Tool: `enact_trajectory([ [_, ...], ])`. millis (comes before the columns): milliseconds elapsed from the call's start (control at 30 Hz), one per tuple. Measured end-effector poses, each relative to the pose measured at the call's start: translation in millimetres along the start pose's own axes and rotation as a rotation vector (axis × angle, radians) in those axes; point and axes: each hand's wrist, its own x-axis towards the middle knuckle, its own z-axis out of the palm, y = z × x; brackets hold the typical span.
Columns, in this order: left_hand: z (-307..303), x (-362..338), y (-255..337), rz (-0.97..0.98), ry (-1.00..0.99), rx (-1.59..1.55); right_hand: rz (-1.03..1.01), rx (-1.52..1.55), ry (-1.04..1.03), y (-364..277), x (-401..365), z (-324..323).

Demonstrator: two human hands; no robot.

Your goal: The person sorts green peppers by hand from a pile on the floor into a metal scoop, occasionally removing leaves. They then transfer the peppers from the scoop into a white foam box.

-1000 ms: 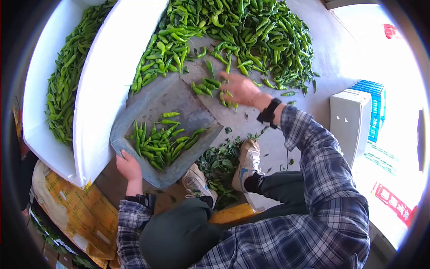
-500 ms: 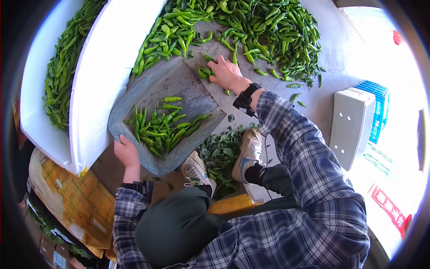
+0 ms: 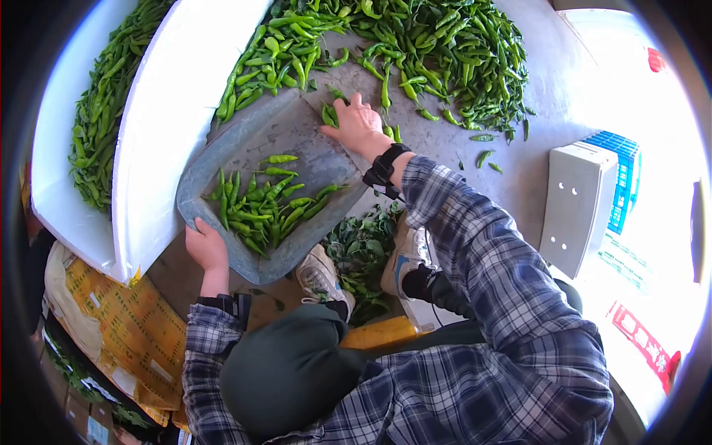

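Observation:
My left hand [image 3: 208, 248] is closed on the rim of a grey metal scoop [image 3: 204, 159], at its lower left side. A loose heap of green chili peppers [image 3: 256, 215] lies inside the scoop. My right hand [image 3: 360, 126] is at the scoop's open front edge, its fingers curled around a few green chili peppers [image 3: 329, 115]; its fingertips are partly hidden. A few more peppers lie under and beside that wrist. Just beyond it spreads a big pile of green chili peppers [image 3: 475, 59] on the grey floor.
A white foam box [image 3: 174, 111] full of peppers stands on the left. My shoes [image 3: 322, 274] flank a heap of leaves and peppers [image 3: 363, 245]. A grey-white box [image 3: 578, 208] and a blue crate [image 3: 627, 178] stand at right. Yellow-taped cartons [image 3: 122, 319] lie at lower left.
My right hand has moved slightly left to the scoop's front edge, with the peppers by its fingers shifting the same way. My left hand stays on the scoop's rim.

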Motion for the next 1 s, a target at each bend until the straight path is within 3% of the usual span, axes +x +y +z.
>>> enact_trajectory([
  [267, -1, 1, 3, -0.01, -0.014, -0.019, -0.047, 0.17, 0.133, 1, -5, 13],
  [333, -1, 0, 3, -0.029, -0.015, -0.023, -0.169, 0.363, 0.075, -17, -25, 5],
  [400, 1, 0, 0, -0.025, -0.016, -0.019, -0.492, 0.421, -0.154, -33, -48, 2],
  [433, 1, 1, -1, -0.017, -0.013, -0.014, -0.491, 0.493, -0.149, -37, -64, -3],
  [467, 1, 2, -3, -0.015, -0.017, -0.015, -0.486, 0.493, -0.149, -29, -63, -5],
  [600, 3, 3, -8, 0.001, -0.005, -0.006, 0.041, 0.122, -0.032, 51, -29, -21],
  [667, 2, 2, -4, 0.001, -0.002, 0.006, 0.125, -0.016, 0.005, 78, -40, -28],
  [833, 1, 2, 0, -0.031, -0.006, 0.024, 0.084, -0.006, -0.01, 83, -50, 5],
  [1000, -3, -1, -4, -0.038, -0.027, 0.062, 0.068, 0.082, -0.034, 37, -46, 23],
])
